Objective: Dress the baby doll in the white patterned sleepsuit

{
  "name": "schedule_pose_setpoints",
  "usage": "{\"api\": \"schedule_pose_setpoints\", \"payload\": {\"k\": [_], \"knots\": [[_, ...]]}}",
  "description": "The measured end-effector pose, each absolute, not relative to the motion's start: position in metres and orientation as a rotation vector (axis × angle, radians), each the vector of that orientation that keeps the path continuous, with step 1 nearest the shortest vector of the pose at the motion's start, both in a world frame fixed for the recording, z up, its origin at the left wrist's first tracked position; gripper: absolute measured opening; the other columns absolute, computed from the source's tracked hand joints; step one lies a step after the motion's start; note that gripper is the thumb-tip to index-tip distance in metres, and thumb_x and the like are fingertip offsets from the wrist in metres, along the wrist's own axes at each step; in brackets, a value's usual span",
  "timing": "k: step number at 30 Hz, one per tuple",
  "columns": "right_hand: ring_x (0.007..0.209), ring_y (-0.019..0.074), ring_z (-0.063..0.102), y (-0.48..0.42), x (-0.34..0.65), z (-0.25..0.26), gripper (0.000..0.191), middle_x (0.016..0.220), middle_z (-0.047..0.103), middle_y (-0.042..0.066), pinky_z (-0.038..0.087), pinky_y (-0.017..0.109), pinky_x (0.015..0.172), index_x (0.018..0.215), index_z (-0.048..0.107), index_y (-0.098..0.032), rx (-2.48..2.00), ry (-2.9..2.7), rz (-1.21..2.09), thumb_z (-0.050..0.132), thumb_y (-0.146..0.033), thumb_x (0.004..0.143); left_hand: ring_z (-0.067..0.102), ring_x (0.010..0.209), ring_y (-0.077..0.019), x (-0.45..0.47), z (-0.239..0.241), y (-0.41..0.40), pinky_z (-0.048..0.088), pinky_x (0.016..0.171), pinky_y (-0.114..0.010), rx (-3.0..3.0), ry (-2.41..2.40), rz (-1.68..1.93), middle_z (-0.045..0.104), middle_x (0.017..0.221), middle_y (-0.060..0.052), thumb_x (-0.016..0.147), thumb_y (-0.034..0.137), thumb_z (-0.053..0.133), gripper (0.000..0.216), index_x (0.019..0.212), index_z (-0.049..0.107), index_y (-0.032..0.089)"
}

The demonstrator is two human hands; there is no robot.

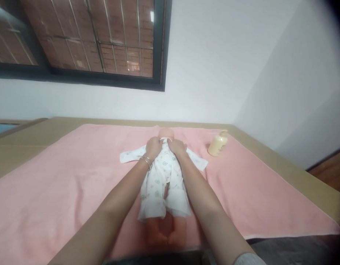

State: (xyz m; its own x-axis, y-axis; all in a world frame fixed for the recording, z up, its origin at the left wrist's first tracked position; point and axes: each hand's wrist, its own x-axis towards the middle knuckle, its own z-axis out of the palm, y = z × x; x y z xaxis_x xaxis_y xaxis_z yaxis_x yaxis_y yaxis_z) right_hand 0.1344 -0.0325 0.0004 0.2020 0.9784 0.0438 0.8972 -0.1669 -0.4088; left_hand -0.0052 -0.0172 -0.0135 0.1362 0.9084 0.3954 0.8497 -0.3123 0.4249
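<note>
- Basically, both hands are at the neckline of a white, thin-fabric, long-sleeved baby garment with a small green print point(159, 167), which lies over a flesh-toned, smooth, plastic-looking baby doll point(166, 132). Doll = landmark.
- Left hand point(154, 148), thin silver metal bangles point(147, 162) on the wrist: curled narrow on the collar, just below the doll's head.
- Right hand point(177, 148): mirrored, also curled narrow on the collar. Fingertips hidden on both; can't tell pinch depth.
- Flat white sleeves out to either side of the doll; can't tell if its arms are inside. Front panels part lower down; legs stick out below the hem.
- Under the doll: pink, soft-looking fabric sheet point(241, 191). Pale yellow, cylindrical pump bottle point(219, 143) well apart, on the doll's right-hand side from the wearer's view.
- My take: match tension left and right so the collar sits centred on the doll's neck.
- Pinch fabric only, no pressure on the neck.
- Likely snag: uneven pull would skew the panels and bunch a sleeve. Smooth outward from the doll's midline, small moves, wrists low, bangles off the cloth.
</note>
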Motion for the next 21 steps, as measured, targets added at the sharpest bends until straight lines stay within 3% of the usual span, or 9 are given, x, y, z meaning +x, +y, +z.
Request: {"api": "schedule_pose_setpoints", "payload": {"k": [2, 8, 15, 21], "knots": [[0.105, 0.0321, 0.054, -0.033, 0.133, -0.001, 0.057, 0.108, 0.064, 0.017, 0.031, 0.049, 0.093, 0.107, 0.065, -0.013, -2.14, -1.768, 0.232, 0.023, -0.05, 0.093, 0.06, 0.086, -0.0223, -0.006, -0.013, -0.017, 0.04, 0.074, -0.029, 2.252, 1.791, 0.875, 0.068, 0.093, -0.013, 0.09, 0.038, 0.035, 0.039, 0.084, 0.066, 0.015], [0.099, 0.0263, 0.057, -0.034, 0.133, -0.001, 0.049, 0.102, 0.066, 0.016, 0.038, 0.033, 0.083, 0.1, 0.066, -0.013, -1.861, -1.923, 0.003, 0.029, -0.045, 0.093, 0.06, 0.078, -0.0216, -0.012, -0.015, -0.01, 0.04, 0.069, -0.029, 2.14, 1.751, 0.727, 0.069, 0.086, -0.009, 0.091, 0.044, 0.028, 0.046, 0.078, 0.065, 0.019], [0.101, 0.0306, 0.057, -0.029, 0.137, -0.001, 0.06, 0.108, 0.064, 0.016, 0.038, 0.039, 0.085, 0.11, 0.064, -0.014, -2.099, -1.78, 0.335, 0.024, -0.054, 0.092, 0.059, 0.088, -0.0209, -0.01, -0.015, -0.01, 0.041, 0.078, -0.028, 2.295, 1.668, 0.909, 0.067, 0.096, -0.01, 0.089, 0.04, 0.035, 0.038, 0.091, 0.064, 0.016], [0.098, 0.027, 0.058, -0.035, 0.131, -0.003, 0.05, 0.097, 0.067, 0.016, 0.035, 0.036, 0.086, 0.096, 0.068, -0.013, -1.955, -1.792, 0.001, 0.029, -0.045, 0.092, 0.06, 0.083, -0.0224, -0.014, -0.016, -0.005, 0.041, 0.073, -0.029, 2.199, 1.631, 0.72, 0.068, 0.091, -0.01, 0.09, 0.047, 0.029, 0.047, 0.085, 0.065, 0.017]]}}
